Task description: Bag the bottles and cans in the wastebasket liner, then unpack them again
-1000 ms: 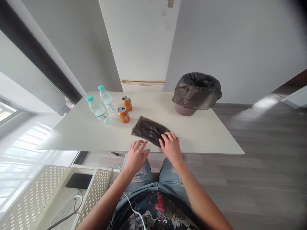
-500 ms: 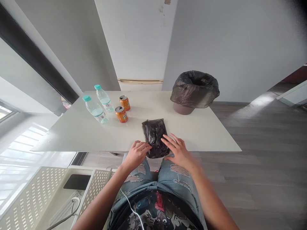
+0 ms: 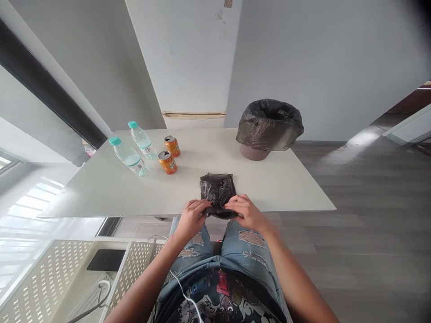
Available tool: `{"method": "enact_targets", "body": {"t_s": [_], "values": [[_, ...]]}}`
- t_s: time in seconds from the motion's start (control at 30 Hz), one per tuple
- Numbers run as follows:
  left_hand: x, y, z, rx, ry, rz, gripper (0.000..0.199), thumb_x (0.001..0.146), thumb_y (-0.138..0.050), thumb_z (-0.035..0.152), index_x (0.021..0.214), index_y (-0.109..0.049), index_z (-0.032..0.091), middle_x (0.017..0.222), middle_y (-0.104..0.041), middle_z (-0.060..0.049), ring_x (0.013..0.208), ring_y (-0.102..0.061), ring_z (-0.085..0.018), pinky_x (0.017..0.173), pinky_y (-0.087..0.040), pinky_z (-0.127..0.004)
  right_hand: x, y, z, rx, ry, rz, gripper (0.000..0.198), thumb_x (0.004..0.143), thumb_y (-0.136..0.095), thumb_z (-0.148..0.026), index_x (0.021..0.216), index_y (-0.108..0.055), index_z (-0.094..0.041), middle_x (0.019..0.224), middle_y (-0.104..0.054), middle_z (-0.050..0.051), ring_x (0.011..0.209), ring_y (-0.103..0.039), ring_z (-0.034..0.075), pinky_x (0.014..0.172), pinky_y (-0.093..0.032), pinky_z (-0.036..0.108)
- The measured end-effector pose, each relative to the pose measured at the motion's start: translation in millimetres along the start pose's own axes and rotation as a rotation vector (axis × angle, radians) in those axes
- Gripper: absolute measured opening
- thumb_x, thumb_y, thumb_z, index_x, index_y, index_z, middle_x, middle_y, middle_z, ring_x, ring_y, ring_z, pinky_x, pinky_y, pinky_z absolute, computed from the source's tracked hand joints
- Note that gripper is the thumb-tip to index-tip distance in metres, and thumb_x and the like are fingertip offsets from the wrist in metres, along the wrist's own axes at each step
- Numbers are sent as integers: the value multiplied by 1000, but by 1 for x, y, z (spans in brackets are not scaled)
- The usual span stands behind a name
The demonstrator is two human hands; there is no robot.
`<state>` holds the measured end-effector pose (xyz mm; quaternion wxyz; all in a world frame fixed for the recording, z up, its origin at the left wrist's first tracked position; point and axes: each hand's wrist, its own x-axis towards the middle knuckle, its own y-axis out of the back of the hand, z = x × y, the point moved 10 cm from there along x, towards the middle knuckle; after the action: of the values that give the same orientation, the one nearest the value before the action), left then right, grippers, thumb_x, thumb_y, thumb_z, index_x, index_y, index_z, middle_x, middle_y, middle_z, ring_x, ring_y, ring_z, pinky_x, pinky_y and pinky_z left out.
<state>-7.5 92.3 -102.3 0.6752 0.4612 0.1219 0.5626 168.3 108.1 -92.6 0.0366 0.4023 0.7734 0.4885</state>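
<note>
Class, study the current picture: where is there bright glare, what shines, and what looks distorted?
Head view: striped glare lies at far left, a bright patch on the floor at right; head view: the black bag has a crinkled sheen; head view: the tabletop looks stretched towards its near corners.

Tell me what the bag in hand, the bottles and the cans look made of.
Bag: thin plastic film, black and glossy, judging by its wrinkles and highlights.
Bottles: probably clear plastic, smooth and shiny, since they are see-through.
Cans: likely aluminium, printed orange, with a silvery metallic look on top.
</note>
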Motion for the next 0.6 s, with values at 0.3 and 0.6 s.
{"method": "enact_targets", "body": {"t_s": [0.3,0.6], "values": [[45,11,-54,-307,458,164,19,97,-62,40,104,-64,22,74,-69,2,58,-62,-13,58,-45,-24,27,18,47,299,-576,448,29,96,-65,-48,103,-74,-21,93,-79,6,83,-73,25,75,-55,33],[70,16,-32,-28,254,253,26,103,-59,35,126,-62,25,116,-72,-9,105,-69,-25,95,-54,-40,54,12,76,130,-677,445,22,94,-60,-36,111,-71,-25,100,-80,8,90,-76,27,76,-56,35]]}}
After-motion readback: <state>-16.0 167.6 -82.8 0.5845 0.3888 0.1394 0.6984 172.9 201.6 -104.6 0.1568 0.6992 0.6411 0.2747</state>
